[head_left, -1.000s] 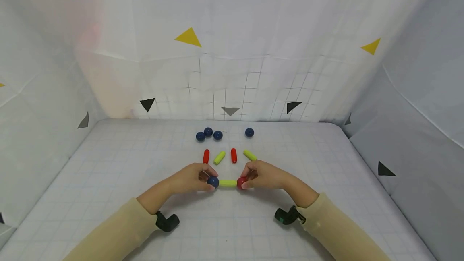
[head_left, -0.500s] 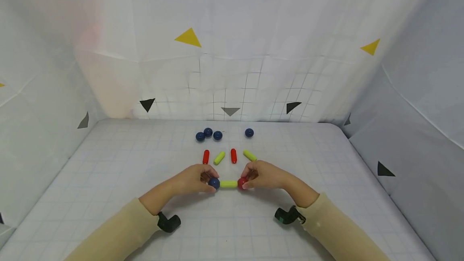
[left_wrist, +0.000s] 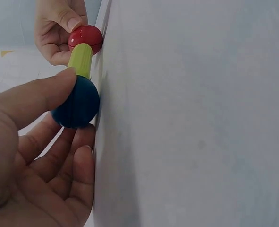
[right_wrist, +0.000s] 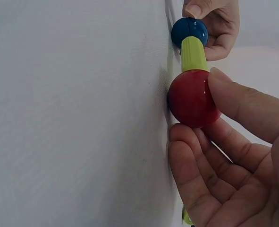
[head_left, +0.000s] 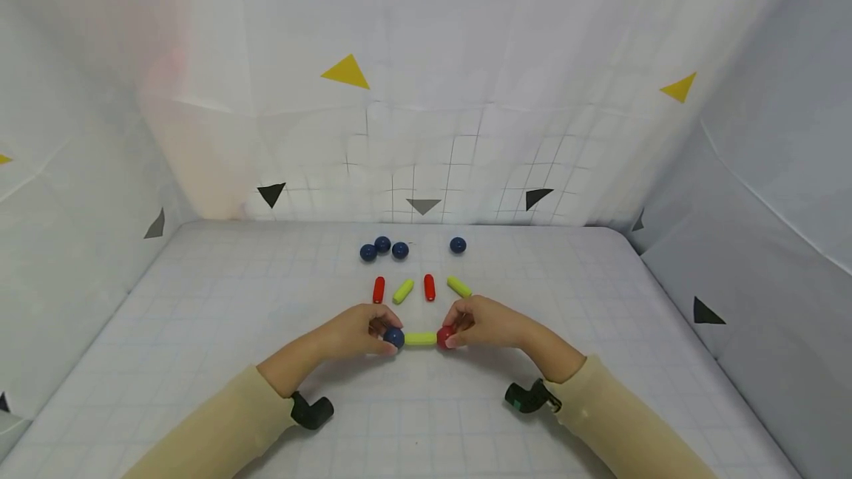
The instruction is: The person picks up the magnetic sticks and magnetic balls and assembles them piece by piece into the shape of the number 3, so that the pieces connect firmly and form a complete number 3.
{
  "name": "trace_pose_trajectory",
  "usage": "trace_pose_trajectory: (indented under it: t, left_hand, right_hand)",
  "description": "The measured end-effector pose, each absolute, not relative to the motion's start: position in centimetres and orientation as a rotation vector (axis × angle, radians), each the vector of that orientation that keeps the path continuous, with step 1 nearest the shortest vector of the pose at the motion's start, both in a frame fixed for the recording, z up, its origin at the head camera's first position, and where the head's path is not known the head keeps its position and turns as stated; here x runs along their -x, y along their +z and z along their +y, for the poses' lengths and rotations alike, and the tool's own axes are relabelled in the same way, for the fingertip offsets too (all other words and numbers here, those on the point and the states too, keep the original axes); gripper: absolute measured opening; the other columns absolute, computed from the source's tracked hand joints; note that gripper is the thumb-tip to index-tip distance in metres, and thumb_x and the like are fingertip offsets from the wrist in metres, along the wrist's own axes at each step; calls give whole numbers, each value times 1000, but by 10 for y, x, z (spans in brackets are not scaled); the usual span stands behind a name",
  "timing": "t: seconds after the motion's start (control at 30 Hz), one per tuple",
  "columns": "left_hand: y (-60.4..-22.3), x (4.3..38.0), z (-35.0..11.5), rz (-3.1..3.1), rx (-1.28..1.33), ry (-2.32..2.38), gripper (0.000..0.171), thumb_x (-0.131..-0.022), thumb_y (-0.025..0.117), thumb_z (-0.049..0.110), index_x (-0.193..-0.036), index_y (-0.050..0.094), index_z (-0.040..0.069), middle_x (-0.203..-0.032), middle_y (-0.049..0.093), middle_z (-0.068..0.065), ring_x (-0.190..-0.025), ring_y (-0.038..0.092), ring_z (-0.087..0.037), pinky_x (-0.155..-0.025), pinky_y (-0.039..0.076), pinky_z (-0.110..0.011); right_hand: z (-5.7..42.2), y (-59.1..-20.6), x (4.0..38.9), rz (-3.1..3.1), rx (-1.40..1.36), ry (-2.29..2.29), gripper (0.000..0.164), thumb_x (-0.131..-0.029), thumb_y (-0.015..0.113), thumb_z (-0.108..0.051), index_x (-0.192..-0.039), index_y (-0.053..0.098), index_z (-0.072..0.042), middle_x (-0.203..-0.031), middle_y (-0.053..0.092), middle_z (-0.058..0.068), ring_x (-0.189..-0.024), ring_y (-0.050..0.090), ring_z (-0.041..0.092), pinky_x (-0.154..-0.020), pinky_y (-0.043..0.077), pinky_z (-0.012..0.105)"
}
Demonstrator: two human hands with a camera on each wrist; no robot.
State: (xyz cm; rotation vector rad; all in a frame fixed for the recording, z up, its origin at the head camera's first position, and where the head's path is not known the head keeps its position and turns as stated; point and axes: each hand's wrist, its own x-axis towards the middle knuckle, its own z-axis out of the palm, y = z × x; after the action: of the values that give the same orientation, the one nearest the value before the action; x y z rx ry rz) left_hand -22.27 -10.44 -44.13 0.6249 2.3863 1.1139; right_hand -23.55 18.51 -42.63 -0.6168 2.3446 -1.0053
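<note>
Nearest me, two pale tan sleeves (head_left: 216, 420), each cuff with a small black device (head_left: 313, 412). Just past them, both hands at work, low at the white, faintly gridded counter (head_left: 413, 412). Left hand (head_left: 356, 333) grasping a blue ball (head_left: 395, 338), thumb on one side, fingers curled against the other. Right hand (head_left: 491, 324) pinching a red ball (head_left: 445, 338) likewise. Between the balls, a yellow-green stick (head_left: 421, 339), lying crosswise, one end against each ball; the three make a straight line. Beyond the hands, a loose row of four sticks, left to right: red stick (head_left: 379, 290), slanted lime stick (head_left: 402, 291), second red stick (head_left: 429, 287), second lime stick (head_left: 459, 286), its near end just behind the right hand. Farther out, three navy balls (head_left: 382, 245) bunched together, a lone navy ball (head_left: 458, 245) well apart to the right. Behind the counter, white sheeting (head_left: 426, 21) with yellow triangles (head_left: 346, 72), dark triangles (head_left: 271, 194) and patches of thin grid lines.
</note>
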Motion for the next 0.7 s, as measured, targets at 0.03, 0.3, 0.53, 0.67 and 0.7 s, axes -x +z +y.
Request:
trace_pose_trajectory:
  t: [0.03, 0.3, 0.53, 0.67, 0.7]
  left_hand:
    - [-441, 222, -104, 2384, -622, 1117, 34, -83, 83, 18, -113, 67, 16, -101, 64, 5, -93, 56, -17, -83, 51, -28]
    - [-442, 221, -104, 2390, -645, 1132, 32, -85, 82, 18, -113, 66, 15, -99, 63, 4, -93, 55, -17, -80, 51, -28]
    - [-443, 221, -102, 2411, -684, 1122, 28, -89, 77, 19, -115, 67, 15, -97, 62, 5, -92, 55, -17, -78, 51, -28]
    - [-443, 221, -101, 2413, -673, 1125, 26, -90, 77, 19, -113, 68, 16, -96, 62, 5, -91, 55, -17, -77, 51, -29]
    - [-443, 221, -101, 2413, -669, 1126, 25, -89, 77, 19, -113, 68, 16, -96, 62, 4, -91, 55, -17, -77, 51, -29]
  right_hand:
    - [185, -426, 235, 2345, 617, -1006, 20, -86, 81, -17, -102, 70, -12, -92, 70, -5, -83, 65, 16, -75, 55, 30]
    - [185, -426, 235, 2352, 609, -1010, 21, -86, 81, -18, -102, 70, -12, -92, 70, -5, -84, 64, 15, -77, 55, 30]
    - [186, -427, 236, 2352, 621, -1008, 20, -86, 81, -19, -103, 70, -13, -92, 70, -4, -83, 64, 16, -75, 55, 30]
    - [186, -427, 236, 2353, 636, -1001, 20, -86, 80, -19, -103, 70, -13, -92, 69, -4, -83, 64, 16, -75, 55, 30]
    - [186, -427, 236, 2354, 637, -998, 20, -86, 80, -19, -103, 70, -13, -92, 70, -5, -83, 64, 16, -75, 55, 30]
